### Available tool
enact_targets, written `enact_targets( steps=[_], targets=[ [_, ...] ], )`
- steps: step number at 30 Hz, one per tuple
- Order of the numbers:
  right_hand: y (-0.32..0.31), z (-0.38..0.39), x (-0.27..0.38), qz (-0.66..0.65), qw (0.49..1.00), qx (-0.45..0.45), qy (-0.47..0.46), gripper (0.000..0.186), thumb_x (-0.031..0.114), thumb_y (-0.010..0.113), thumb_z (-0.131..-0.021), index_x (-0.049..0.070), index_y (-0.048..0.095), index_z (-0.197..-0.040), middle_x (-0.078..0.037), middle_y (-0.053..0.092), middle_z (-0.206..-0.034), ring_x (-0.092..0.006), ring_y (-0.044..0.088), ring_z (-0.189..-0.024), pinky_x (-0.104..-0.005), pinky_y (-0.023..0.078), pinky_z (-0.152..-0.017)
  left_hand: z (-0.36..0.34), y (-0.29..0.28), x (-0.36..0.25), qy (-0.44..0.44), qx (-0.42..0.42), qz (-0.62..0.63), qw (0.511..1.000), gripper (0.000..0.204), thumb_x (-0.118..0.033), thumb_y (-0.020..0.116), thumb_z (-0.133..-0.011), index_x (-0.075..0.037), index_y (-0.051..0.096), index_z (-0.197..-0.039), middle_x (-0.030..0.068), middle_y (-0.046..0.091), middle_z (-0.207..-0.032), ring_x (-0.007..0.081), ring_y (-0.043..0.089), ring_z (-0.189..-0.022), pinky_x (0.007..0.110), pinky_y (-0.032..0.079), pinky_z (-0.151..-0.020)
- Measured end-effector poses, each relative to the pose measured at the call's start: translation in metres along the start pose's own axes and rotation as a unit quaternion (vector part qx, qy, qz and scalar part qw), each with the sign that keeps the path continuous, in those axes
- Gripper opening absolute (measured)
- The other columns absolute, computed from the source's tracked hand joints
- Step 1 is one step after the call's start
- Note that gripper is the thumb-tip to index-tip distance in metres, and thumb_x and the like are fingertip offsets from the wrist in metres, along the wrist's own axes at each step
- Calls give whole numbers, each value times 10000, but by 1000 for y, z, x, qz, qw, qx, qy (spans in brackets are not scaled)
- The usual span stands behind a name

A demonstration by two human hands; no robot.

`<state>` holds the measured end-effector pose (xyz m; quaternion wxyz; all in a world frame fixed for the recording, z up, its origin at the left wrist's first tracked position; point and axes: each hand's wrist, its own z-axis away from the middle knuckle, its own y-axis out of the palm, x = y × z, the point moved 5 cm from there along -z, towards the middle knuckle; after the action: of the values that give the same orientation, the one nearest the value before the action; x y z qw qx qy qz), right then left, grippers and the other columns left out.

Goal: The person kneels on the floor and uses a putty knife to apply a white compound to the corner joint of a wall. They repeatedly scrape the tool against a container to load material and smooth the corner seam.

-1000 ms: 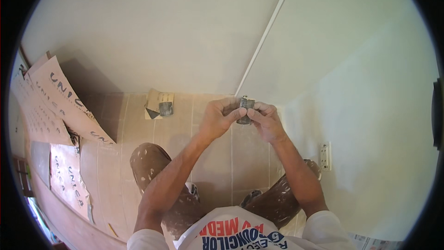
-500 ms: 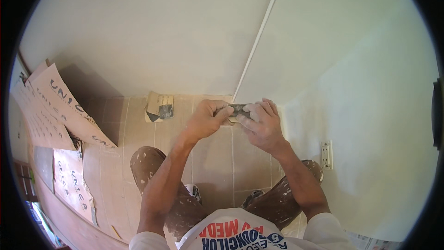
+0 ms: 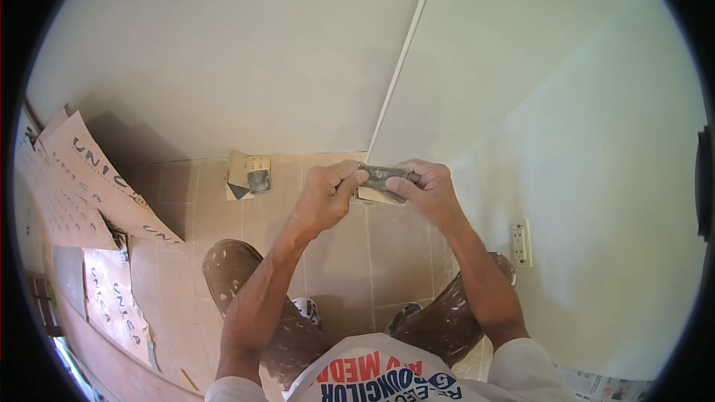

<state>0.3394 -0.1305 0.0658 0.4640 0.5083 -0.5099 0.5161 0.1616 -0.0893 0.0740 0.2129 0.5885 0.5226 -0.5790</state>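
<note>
Both of my hands hold one small sheet of sandpaper [image 3: 381,176], dark on its upper face, with a pale tan backing along the near edge. My left hand [image 3: 328,192] pinches its left end, thumb on top. At the other end my right hand [image 3: 427,192] grips it, thumb lying across the dark face. The sheet is held above the floor, in front of the wall corner. Fingers beneath it are partly hidden. To the left on the floor lies a folded piece of sandpaper [image 3: 247,176] with tan backing and dark patches.
Pale walls meet at a corner with a white vertical strip [image 3: 406,52]. An electrical outlet [image 3: 521,243] sits low on the right wall. Large printed cardboard sheets [image 3: 97,171] lean at the left over the tiled floor [image 3: 335,260]. Newspaper [image 3: 603,385] lies at lower right.
My right hand has shifted its grip, its fingers now tucked behind and its thumb on top, so more of the sandpaper shows. The view has moved slightly.
</note>
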Motion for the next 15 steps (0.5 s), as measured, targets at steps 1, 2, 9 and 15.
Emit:
enact_targets(
  steps=[1,2,9,15],
  targets=[
    [0,0,0,-29,1000,4,-7,244,215,644,-934,-22,671,-985,-31,666,-789,-61,587,-678,-223,463,-579,1,0,-1,3,-1,-3,1000,165,-132,575,-952,14,647,-927,119,511,-626,134,450,-537,302,392,-512],
    [2,-1,-2,-50,998,11,26,227,193,648,-927,-26,669,-982,-32,664,-783,-63,589,-678,-222,467,-583,2,0,-2,6,-2,-5,1000,167,-133,574,-953,13,652,-940,118,508,-632,127,440,-547,290,391,-519],
    [1,-1,-11,-68,993,48,81,135,99,654,-896,-25,657,-951,-17,634,-754,-60,555,-650,-227,451,-569,0,2,6,10,10,63,998,195,-176,603,-948,-4,676,-1004,35,499,-595,78,436,-559,260,372,-520],
    [0,-3,-8,-96,993,45,49,128,96,649,-893,-21,653,-944,-13,622,-752,-58,543,-643,-225,436,-559,1,4,9,-78,64,99,990,232,-222,664,-918,-7,689,-1004,-18,571,-668,62,481,-609,247,399,-554]
  ],
)
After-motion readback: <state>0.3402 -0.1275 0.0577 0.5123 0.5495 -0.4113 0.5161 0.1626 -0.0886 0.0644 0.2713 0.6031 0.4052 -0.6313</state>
